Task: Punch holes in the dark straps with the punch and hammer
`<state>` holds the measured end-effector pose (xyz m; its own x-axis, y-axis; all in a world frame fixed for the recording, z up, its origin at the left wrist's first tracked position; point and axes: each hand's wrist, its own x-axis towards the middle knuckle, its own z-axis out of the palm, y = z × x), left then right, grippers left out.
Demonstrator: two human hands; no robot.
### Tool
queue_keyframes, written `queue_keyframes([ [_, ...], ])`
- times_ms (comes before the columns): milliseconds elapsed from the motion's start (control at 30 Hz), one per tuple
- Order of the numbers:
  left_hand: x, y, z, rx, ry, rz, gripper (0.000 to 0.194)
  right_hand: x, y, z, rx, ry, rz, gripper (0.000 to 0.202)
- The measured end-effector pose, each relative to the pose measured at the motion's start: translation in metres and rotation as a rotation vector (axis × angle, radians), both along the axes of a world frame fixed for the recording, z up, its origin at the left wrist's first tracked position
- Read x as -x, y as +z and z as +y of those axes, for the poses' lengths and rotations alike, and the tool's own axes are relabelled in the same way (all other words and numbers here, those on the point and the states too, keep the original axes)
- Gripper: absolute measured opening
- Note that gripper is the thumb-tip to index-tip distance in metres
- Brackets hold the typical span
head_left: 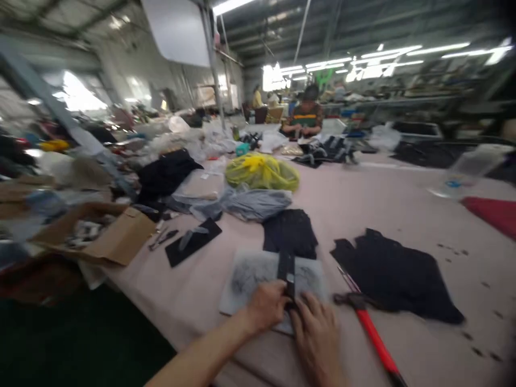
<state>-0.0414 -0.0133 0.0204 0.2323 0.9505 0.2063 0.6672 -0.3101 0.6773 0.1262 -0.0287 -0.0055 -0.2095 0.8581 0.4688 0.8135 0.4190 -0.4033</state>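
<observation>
A narrow black fabric strip (286,266) lies over a pale, dark-scuffed board (250,271) at the front of the table, a small light spot showing on it. My left hand (266,305) is closed on the strip's near end. From the right, my right hand (318,330) meets the same end, its thumb and forefinger at the strip and the other fingers bent over the board. A dark fabric piece (291,231) lies just behind the board. Right of my right hand rests a hammer (374,333) with a red handle, beside a larger dark fabric piece (397,271).
Thin pointed tools (347,278) lie near the hammer head. Left are a black flat piece (193,242), scissors (162,238) and an open cardboard box (116,236). A yellow bag (262,171) and grey plastic (256,203) sit behind. Across the table, another person (307,115) works.
</observation>
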Motion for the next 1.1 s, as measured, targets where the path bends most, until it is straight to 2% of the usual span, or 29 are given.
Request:
queue_keyframes([
  [33, -0.009, -0.006, 0.000, 0.032, 0.000, -0.030, 0.015, -0.009, -0.001, -0.005, 0.054, 0.007, -0.059, 0.032],
  [100, -0.013, -0.010, 0.005, 0.085, 0.056, -0.079, 0.016, -0.013, -0.001, -0.007, 0.133, 0.000, -0.112, 0.029],
  [200, -0.002, -0.002, 0.019, 0.161, 0.178, -0.234, 0.014, -0.004, 0.003, -0.003, 0.168, -0.018, -0.093, 0.027],
  [333, 0.014, 0.004, 0.029, 0.202, 0.236, -0.445, 0.015, -0.002, 0.008, -0.002, 0.190, -0.019, -0.062, 0.026],
  [467, 0.020, -0.005, 0.026, 0.140, 0.293, -0.406, 0.015, -0.004, 0.014, 0.004, 0.246, -0.038, -0.048, 0.025],
  [600, 0.023, -0.012, 0.023, 0.097, 0.349, -0.375, 0.019, 0.015, 0.029, 0.021, 0.323, -0.124, -0.095, 0.029],
  [733, 0.025, -0.010, 0.021, 0.191, 0.438, -0.420, 0.024, 0.044, 0.053, 0.036, 0.415, -0.243, -0.207, 0.043],
  [800, 0.028, -0.010, 0.021, 0.255, 0.471, -0.397, 0.029, 0.053, 0.057, 0.040, 0.473, -0.300, -0.197, 0.041],
  [867, 0.034, -0.014, 0.025, 0.309, 0.486, -0.327, 0.034, 0.056, 0.050, 0.044, 0.526, -0.335, -0.157, 0.043],
  [933, 0.040, -0.021, 0.032, 0.351, 0.507, -0.240, 0.036, 0.055, 0.034, 0.046, 0.522, -0.344, -0.125, 0.048],
  [1033, 0.045, -0.026, 0.039, 0.360, 0.517, -0.206, 0.036, 0.045, 0.016, 0.040, 0.506, -0.354, -0.023, 0.039],
  [1100, 0.047, -0.026, 0.040, 0.373, 0.503, -0.230, 0.036, 0.031, 0.018, 0.036, 0.498, -0.342, 0.082, 0.027],
])
